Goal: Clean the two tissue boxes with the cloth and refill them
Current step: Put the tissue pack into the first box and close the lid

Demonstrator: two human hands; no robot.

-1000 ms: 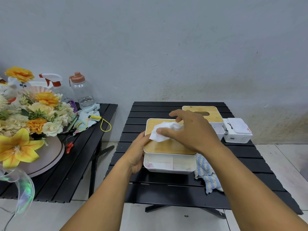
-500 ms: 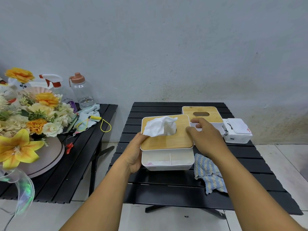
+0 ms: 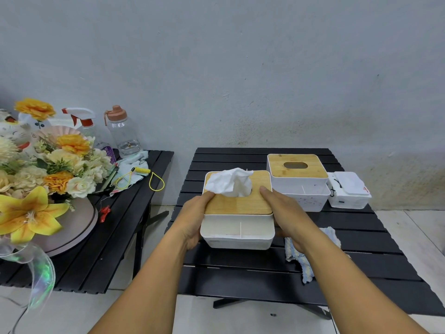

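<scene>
A white tissue box with a bamboo lid (image 3: pixel 238 220) is at the middle of the black slatted table (image 3: pixel 361 237), and a white tissue (image 3: pixel 230 182) sticks up out of its slot. My left hand (image 3: pixel 195 218) grips the box's left side and my right hand (image 3: pixel 281 213) grips its right side, thumbs on the lid. A second tissue box (image 3: pixel 298 182) with a bamboo lid and an empty slot stands behind it to the right. The blue-and-white striped cloth (image 3: pixel 305 256) lies on the table under my right wrist.
A small white container with a lid (image 3: pixel 349 191) sits at the table's right back. A second black table (image 3: pixel 101 237) on the left carries a flower arrangement (image 3: pixel 45 174), a spray bottle (image 3: pixel 84 121), a clear water bottle (image 3: pixel 122 133) and a yellow cord (image 3: pixel 144 177).
My right hand let go of the pulled-up tissue and moved to the box's right side. Both hands now hold the box, which looks slightly raised and closer to me.
</scene>
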